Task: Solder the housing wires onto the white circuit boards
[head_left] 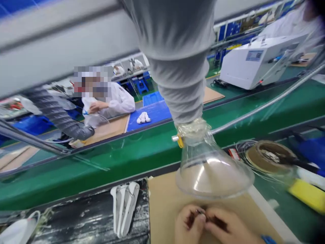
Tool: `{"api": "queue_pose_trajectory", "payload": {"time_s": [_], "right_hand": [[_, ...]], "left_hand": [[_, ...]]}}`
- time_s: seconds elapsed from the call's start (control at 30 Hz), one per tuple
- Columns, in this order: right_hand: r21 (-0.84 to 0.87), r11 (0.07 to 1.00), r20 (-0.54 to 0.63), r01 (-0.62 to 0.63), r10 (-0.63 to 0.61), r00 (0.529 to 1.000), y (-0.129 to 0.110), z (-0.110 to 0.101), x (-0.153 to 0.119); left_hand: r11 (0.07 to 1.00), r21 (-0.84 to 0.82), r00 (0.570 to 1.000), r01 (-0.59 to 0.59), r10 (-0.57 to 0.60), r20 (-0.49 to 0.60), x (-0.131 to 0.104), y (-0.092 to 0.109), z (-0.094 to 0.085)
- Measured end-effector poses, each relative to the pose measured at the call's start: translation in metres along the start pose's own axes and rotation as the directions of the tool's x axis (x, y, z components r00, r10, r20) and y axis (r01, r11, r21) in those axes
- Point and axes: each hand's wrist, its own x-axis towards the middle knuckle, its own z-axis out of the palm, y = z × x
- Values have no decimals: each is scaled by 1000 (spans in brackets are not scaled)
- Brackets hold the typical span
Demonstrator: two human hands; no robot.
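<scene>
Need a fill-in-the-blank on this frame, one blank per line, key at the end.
1. The clear funnel hangs from a ____ hose.
2. On the black mat lie ____ long white pieces, side by side.
3. Of the left hand and the right hand, the ____ one is nearer the mat.
4. The co-worker's sleeve is ____.

Missing words: gray; three; left; white.

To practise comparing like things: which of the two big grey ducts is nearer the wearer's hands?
The central duct, its clear hood near the left hand and right hand; the darker duct hangs left, beyond the green strip.
</scene>
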Motion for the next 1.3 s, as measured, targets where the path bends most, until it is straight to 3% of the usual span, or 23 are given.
{"api": "queue_pose_trajectory", "payload": {"time_s": [0.2,0.87,1.3], "right_hand": [[22,998,-58,51,-49,997,-18,-7,0],[49,993,-75,104,-101,992,-7,-10,-3],[28,988,-48,153,-152,987,-6,-15,-6]], "left_hand": [[999,36,998,-14,12,54,8,0,-2],[993,56,992,-100,95,86,10,10,1],[991,77,990,-114,107,88,9,5,1]]}}
